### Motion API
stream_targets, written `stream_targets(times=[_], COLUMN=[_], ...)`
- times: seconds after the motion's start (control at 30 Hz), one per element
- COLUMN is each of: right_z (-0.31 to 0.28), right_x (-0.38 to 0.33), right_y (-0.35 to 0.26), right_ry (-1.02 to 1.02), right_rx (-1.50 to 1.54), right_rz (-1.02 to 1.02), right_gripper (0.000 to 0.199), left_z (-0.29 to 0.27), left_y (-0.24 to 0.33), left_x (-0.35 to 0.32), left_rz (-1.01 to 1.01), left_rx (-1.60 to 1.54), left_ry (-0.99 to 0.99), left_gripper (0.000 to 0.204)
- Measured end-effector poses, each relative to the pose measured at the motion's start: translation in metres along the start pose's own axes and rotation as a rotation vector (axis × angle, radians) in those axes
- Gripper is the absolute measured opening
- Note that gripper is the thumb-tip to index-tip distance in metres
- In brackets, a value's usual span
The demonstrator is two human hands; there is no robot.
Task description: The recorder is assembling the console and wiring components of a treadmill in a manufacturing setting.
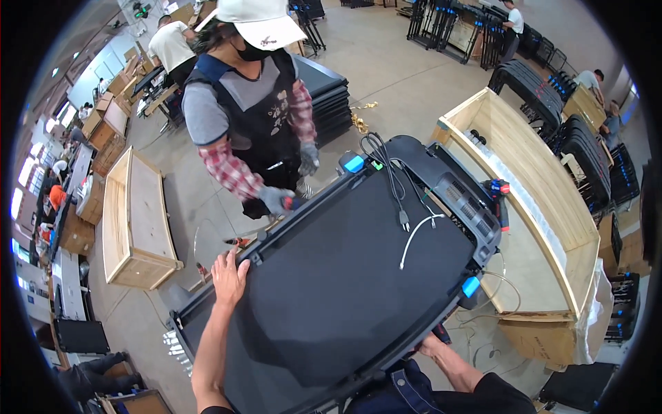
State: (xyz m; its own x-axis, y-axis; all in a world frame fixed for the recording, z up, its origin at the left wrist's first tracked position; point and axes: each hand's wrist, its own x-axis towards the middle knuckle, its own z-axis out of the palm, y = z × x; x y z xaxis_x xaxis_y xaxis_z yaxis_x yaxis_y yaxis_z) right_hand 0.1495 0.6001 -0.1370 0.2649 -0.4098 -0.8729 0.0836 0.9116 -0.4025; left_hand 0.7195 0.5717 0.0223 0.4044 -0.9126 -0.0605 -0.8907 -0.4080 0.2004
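A treadmill deck (331, 276) with a black belt lies slantwise in front of me. My left hand (229, 278) rests on its far side rail, fingers stretched out over the edge. Beside the near side rail, my right hand (433, 345) is curled, its fingertips hidden by the frame. A dark object with some red (441, 334) shows next to that hand; its kind is unclear. At the deck's far right end sits the black motor section (455, 196). A coiled power cord (378, 153) and a white cable (414, 241) lie across the belt there.
A co-worker (241, 117) in gloves stands at the far rail, one hand touching it. Wooden crates stand right (545, 179) and left (138, 221). A red and black power tool (502, 203) is beside the motor end. Black panels (324, 96) are stacked behind the co-worker.
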Motion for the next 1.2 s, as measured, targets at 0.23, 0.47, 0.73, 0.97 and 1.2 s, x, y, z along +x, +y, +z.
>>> stream_targets(times=[0.23, 0.47, 0.73, 0.97, 1.2], right_z=[0.053, 0.142, -0.02, -0.161, -0.119], right_x=[-0.177, -0.159, -0.135, 0.037, 0.054], right_y=[-0.056, -0.108, -0.048, 0.003, -0.04], right_ry=[-0.659, 0.07, -0.127, 0.253, 0.158], right_rx=[-1.057, -1.175, -1.364, -1.588, -1.578], right_rz=[-0.072, -0.986, -0.603, -0.556, 0.035], right_gripper=[0.029, 0.034, 0.034, 0.104, 0.124], left_z=[0.035, 0.033, 0.037, 0.111, 0.323], left_y=[0.026, 0.03, 0.079, 0.286, 0.379], left_x=[-0.186, -0.281, -0.395, -0.401, -0.33], left_rz=[-0.045, -0.178, -0.356, -0.203, -0.354], left_rx=[-0.102, -0.089, -0.186, -0.824, -0.529], left_ry=[0.287, 0.334, 0.299, 0.107, -0.37], left_gripper=[0.053, 0.055, 0.046, 0.017, 0.031])
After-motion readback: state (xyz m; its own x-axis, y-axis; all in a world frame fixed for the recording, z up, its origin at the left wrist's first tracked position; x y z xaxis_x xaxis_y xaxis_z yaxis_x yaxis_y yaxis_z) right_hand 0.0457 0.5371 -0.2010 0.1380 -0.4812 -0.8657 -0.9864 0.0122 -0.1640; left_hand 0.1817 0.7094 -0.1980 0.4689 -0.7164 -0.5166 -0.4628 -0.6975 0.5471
